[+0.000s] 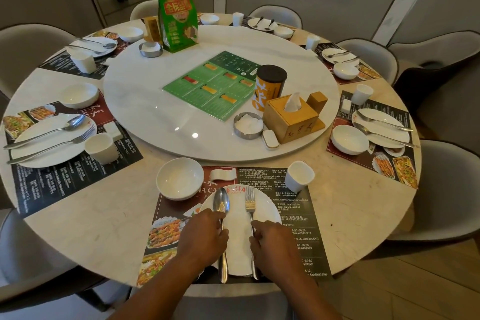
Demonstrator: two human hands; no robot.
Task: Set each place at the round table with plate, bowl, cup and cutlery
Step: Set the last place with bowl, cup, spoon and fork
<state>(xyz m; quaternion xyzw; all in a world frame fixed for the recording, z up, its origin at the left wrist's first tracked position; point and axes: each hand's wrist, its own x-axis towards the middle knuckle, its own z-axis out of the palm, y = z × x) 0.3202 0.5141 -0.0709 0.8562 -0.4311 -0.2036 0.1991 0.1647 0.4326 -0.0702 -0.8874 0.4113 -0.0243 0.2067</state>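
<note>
The nearest plate (239, 252) on the bench (104, 215) carried a spoon (221, 202), gripped by the left hand (205, 236), and a fork (250, 202), gripped by the right hand (275, 241).

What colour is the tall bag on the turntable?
The bag is mostly green; head view.

Bottom centre: plate (239, 244) on placemat (306, 218), spoon (221, 202) on its left half, fork (250, 202) on its right. Bowl (180, 178) upper left of plate, cup (300, 175) upper right. Turntable (155, 117) mid-frame carries menu (215, 86), tissue box (291, 122) to menu's lower right.
</note>
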